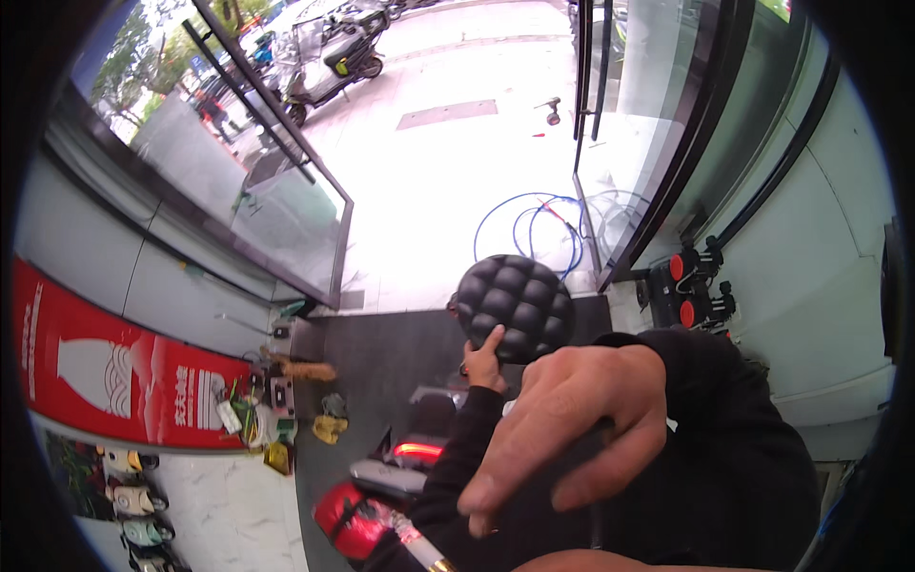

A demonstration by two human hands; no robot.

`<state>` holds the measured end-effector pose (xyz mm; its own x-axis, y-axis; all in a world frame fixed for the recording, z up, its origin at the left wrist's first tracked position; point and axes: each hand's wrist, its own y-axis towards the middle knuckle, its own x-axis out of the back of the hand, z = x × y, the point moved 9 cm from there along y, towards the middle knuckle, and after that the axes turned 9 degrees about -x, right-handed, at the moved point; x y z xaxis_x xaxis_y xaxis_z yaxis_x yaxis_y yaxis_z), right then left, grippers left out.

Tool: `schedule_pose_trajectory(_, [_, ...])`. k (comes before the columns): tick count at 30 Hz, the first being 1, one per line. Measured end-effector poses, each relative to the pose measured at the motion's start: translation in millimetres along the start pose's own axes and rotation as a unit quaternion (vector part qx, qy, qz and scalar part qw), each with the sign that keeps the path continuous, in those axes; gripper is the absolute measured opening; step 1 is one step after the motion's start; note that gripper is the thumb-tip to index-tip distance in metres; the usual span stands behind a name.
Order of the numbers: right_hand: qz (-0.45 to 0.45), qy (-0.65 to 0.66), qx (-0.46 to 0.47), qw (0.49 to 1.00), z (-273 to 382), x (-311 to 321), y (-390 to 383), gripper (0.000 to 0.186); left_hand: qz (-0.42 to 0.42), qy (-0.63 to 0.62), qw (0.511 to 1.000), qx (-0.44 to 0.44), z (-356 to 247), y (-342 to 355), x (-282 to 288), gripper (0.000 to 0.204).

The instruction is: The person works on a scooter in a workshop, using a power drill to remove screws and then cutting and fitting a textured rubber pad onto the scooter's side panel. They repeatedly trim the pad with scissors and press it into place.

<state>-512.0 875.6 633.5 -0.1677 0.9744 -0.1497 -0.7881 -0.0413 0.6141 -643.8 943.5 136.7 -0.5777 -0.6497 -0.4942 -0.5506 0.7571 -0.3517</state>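
My left hand (pixel 484 364) grips the lower left edge of a black quilted round pad (pixel 515 294) in front of the doorway. My right hand (pixel 572 419) is raised close to the camera, its fingers loosely bent and apart, with nothing visible between them. Below my left forearm is part of a vehicle with a lit red light strip (pixel 419 452), a silver bar (pixel 386 477) and a red rounded part (pixel 343 520). My black sleeves and body hide much of what lies below the pad.
Glass doors (pixel 291 191) open onto bright pavement with coiled blue hose (pixel 524 214) and a parked scooter (pixel 334 71). A compressor (pixel 691 296) stands by the right door. Tools and assorted items (pixel 276 400) line the dark mat's left edge, beside a red banner (pixel 133 367).
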Motion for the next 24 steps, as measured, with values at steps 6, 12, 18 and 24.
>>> schedule_pose_trajectory(6, [0.095, 0.091, 0.023, 0.991, -15.6, 78.0, 91.0, 0.044, -0.110, 0.022, 0.993, -0.025, -115.1, 105.8, 45.5, 0.070])
schedule_pose_trajectory(12, [0.193, 0.199, 0.022, 0.961, -78.0, 158.3, 170.3, 0.040, -0.250, 0.007, 0.964, -0.085, -187.2, 160.3, 148.9, 0.073])
schedule_pose_trajectory(18, [0.198, 0.350, 0.034, 0.915, -163.1, 225.0, 243.3, 0.047, -0.427, -0.090, 0.891, -0.128, -229.9, 154.2, 247.9, 0.062])
schedule_pose_trajectory(24, [0.296, 0.534, -0.113, 0.784, -248.7, 218.8, 332.2, 0.048, -0.578, -0.164, 0.778, -0.184, -255.1, 85.0, 309.9, 0.072])
